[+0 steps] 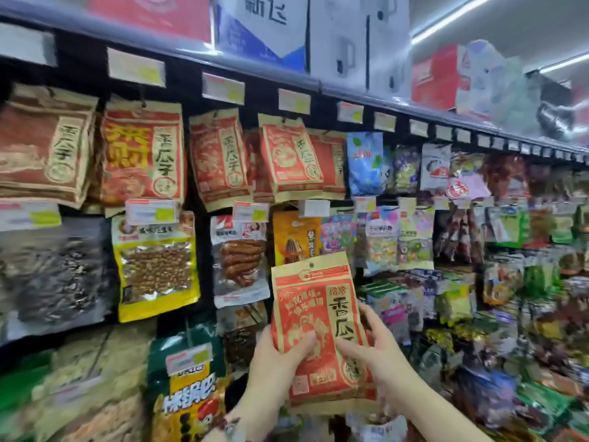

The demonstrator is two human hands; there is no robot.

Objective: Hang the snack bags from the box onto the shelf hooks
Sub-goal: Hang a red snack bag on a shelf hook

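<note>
I hold a red and tan snack bag (322,317) upright in front of the shelf, its hang hole at the top. My left hand (277,355) grips its lower left edge with the thumb across the front. My right hand (373,342) grips its right side, thumb on the front and fingers behind. Matching red and tan bags (291,157) hang on hooks in the top row, above and slightly left of the held bag. The box is out of view.
Rows of hanging snack packs fill the shelf: a yellow peanut bag (156,266), a sausage pack (239,260), an orange bag (296,237) right behind the held one. Price tags (314,208) stick out on the hook ends. Cartons (261,27) sit on the top shelf.
</note>
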